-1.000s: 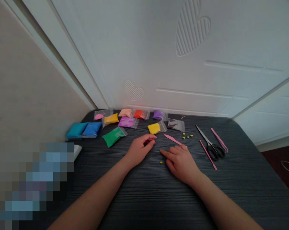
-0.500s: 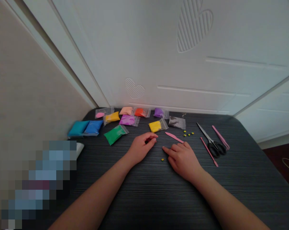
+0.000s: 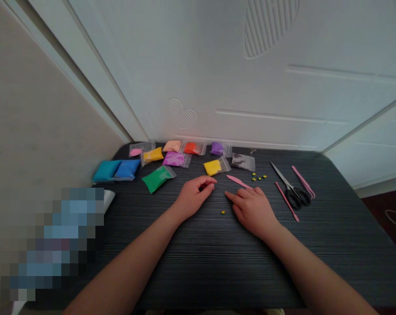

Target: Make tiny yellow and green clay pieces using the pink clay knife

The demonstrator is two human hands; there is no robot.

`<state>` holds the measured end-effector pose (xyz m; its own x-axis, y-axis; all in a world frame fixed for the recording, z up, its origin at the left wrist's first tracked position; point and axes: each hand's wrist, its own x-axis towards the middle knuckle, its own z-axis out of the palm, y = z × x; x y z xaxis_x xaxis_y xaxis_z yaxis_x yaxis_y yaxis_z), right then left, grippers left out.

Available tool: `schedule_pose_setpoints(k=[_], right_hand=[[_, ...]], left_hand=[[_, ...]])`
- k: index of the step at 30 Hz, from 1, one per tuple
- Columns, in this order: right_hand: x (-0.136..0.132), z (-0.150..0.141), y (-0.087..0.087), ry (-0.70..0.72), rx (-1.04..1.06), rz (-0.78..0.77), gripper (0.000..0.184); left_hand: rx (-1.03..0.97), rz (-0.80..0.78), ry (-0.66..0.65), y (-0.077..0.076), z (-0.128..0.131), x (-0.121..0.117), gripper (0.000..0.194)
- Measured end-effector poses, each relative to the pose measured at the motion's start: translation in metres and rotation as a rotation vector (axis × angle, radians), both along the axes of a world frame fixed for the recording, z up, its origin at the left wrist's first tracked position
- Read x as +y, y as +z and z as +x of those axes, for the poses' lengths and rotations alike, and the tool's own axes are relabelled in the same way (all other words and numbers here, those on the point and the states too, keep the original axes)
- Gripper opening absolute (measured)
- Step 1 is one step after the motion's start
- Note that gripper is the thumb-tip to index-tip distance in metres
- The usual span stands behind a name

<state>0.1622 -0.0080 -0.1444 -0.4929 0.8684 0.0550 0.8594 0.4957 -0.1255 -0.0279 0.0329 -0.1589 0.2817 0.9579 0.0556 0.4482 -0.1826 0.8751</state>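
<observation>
My left hand (image 3: 194,196) rests on the dark table, fingers loosely curved, with a gap between thumb and fingertips and nothing visible in it. My right hand (image 3: 253,209) lies palm down, its index finger stretched out and touching the tabletop; anything under that fingertip is hidden. Between the hands, nearer to me, sits a tiny yellow-and-green piece (image 3: 223,212). A pink modelling knife (image 3: 237,181) lies just beyond my right hand, one end hidden behind the knuckles. Several similar small yellow-and-green pieces (image 3: 259,178) lie grouped beyond that hand.
Black-handled scissors (image 3: 292,192), a pink stick tool (image 3: 287,202) and pink tweezers (image 3: 303,183) lie at right. Several clay bags, including green (image 3: 158,178), yellow (image 3: 214,167) and blue (image 3: 127,169), line the back and left. A white panel (image 3: 198,78) rises behind the table.
The view has tilted down slightly, so the table and everything on it appear a little higher. My hands keep nearly the same pose, with the right index fingertip shifted slightly.
</observation>
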Motion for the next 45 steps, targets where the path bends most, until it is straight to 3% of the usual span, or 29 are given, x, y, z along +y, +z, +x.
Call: schedule_pose_setpoints(k=[5, 9, 14, 19, 24, 28, 33, 37, 42, 45], right_hand=[[-0.0013, -0.0004, 0.0005, 0.049, -0.009, -0.015, 0.034], [-0.0005, 0.0002, -0.0001, 0.005, -0.016, -0.001, 0.035], [-0.0019, 0.0003, 0.0001, 0.076, -0.010, -0.015, 0.034], [-0.0010, 0.0027, 0.0004, 0.019, -0.024, 0.001, 0.034], [-0.0026, 0.0023, 0.0003, 0.087, -0.037, -0.016, 0.034], [-0.0017, 0.0030, -0.0001, 0.027, -0.039, -0.009, 0.034], [-0.0027, 0.0022, 0.0004, 0.090, -0.041, -0.024, 0.034], [-0.0030, 0.0019, 0.0008, 0.035, -0.039, -0.014, 0.035], [-0.0045, 0.0010, 0.0004, 0.095, -0.031, -0.032, 0.034], [-0.0025, 0.0023, -0.0009, 0.057, -0.035, -0.024, 0.034]], left_hand=[[0.002, 0.010, -0.006, -0.0002, -0.0004, -0.0003, 0.023], [0.011, 0.001, -0.012, 0.0000, -0.0005, -0.0004, 0.024], [0.032, 0.002, -0.007, 0.0008, -0.0001, 0.0001, 0.022], [0.052, 0.030, -0.012, 0.0012, -0.0004, 0.0004, 0.022], [0.055, 0.039, -0.008, 0.0010, -0.0005, 0.0001, 0.023], [0.057, 0.030, -0.008, 0.0016, 0.0002, 0.0000, 0.023], [0.057, 0.037, -0.002, 0.0021, 0.0002, -0.0002, 0.022], [0.038, 0.039, -0.007, 0.0020, 0.0000, -0.0003, 0.023], [0.033, 0.036, -0.013, 0.0021, 0.0002, -0.0001, 0.023], [0.043, 0.040, -0.012, 0.0017, -0.0004, 0.0002, 0.023]])
